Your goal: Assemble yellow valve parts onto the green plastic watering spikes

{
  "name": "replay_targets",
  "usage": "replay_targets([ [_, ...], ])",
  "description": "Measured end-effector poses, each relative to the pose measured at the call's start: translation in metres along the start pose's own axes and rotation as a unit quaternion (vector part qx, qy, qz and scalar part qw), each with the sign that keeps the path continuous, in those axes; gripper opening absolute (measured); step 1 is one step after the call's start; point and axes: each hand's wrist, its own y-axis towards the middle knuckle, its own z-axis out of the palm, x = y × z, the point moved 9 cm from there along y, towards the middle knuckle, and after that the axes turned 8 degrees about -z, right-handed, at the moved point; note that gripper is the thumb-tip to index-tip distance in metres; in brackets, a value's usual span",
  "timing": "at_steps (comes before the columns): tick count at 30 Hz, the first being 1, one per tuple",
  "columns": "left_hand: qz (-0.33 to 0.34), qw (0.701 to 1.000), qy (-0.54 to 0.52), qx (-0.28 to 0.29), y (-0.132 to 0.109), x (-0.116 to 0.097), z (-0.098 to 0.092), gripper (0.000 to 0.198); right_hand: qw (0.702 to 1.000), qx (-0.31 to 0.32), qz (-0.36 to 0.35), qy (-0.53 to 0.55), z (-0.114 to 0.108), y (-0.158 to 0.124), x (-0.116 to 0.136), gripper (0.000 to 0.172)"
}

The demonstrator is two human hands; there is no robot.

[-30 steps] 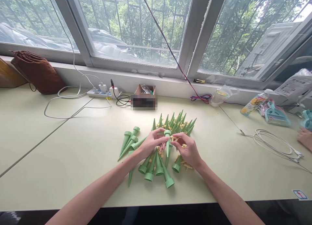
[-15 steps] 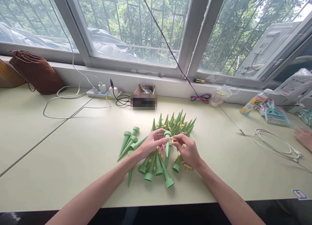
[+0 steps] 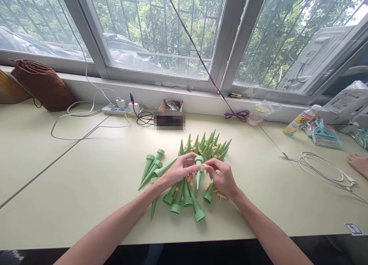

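My left hand point(image 3: 181, 169) is closed on a green plastic watering spike point(image 3: 198, 175), holding it cap up with its tip pointing down. Pinched in my right hand point(image 3: 220, 175) is a small yellow valve piece point(image 3: 204, 165), its end against the side of that spike just below the cap. Behind my hands stands a cluster of green spikes point(image 3: 211, 144) fitted with yellow pieces, tips up. Loose green spikes point(image 3: 176, 205) lie in front of and left of my hands. More yellow pieces point(image 3: 220, 195) lie beside my right wrist, partly covered.
A power strip point(image 3: 110, 110) with cables and a small box point(image 3: 171, 104) sit along the window sill. To the right are a coiled white cable point(image 3: 319, 161), a bottle point(image 3: 300, 120) and a teal dustpan point(image 3: 326, 133). Another person's hand point(image 3: 358, 163) rests at the right edge.
The yellow piece has come closer against the spike, and now shows less between my fingers. The held spike has shifted slightly down and right.
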Motion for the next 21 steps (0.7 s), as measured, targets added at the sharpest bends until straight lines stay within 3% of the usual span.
replay_targets([
  [9, 0.023, 0.999, 0.015, 0.028, 0.001, -0.001, 0.005, 0.034, 0.988, 0.009, 0.110, 0.107, 0.006, -0.004, -0.019, 0.035],
  [21, 0.031, 0.999, 0.004, 0.016, 0.003, 0.000, 0.004, 0.035, 0.982, -0.003, 0.129, 0.136, 0.008, -0.003, -0.022, 0.037],
])
